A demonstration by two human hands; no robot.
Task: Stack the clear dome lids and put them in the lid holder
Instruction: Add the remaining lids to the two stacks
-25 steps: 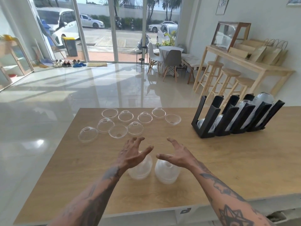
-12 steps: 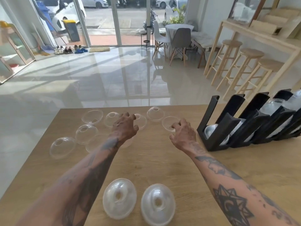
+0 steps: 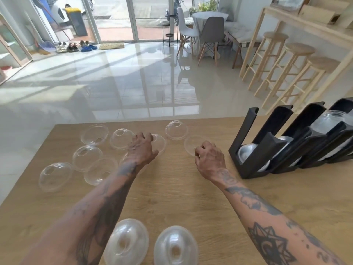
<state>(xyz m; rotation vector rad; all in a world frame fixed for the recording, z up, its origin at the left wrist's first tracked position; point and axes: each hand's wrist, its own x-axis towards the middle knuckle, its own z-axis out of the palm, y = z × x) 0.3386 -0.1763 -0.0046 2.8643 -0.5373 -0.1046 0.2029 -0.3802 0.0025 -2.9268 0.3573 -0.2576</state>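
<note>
Several loose clear dome lids lie across the far side of the wooden table (image 3: 175,196), among them one at the far left (image 3: 94,133) and one at the far middle (image 3: 176,130). My left hand (image 3: 142,149) is closed over a dome lid (image 3: 160,142), thumb on its near rim. My right hand (image 3: 210,155) pinches the near rim of an upturned lid (image 3: 191,143). Two stacks of lids (image 3: 127,243) (image 3: 175,247) stand at the near edge between my forearms. The black lid holder (image 3: 254,161) is at the right, with lids in its slots (image 3: 328,119).
More loose lids sit at the left (image 3: 87,157) (image 3: 55,175) (image 3: 100,170); another is partly hidden under my left wrist. Beyond the table's far edge is tiled floor, with wooden stools (image 3: 298,60) at the right and chairs (image 3: 210,33) further back.
Both hands left the two near stacks and reached forward to the far loose lids, closing on one each. The view moved forward and tilted down.
</note>
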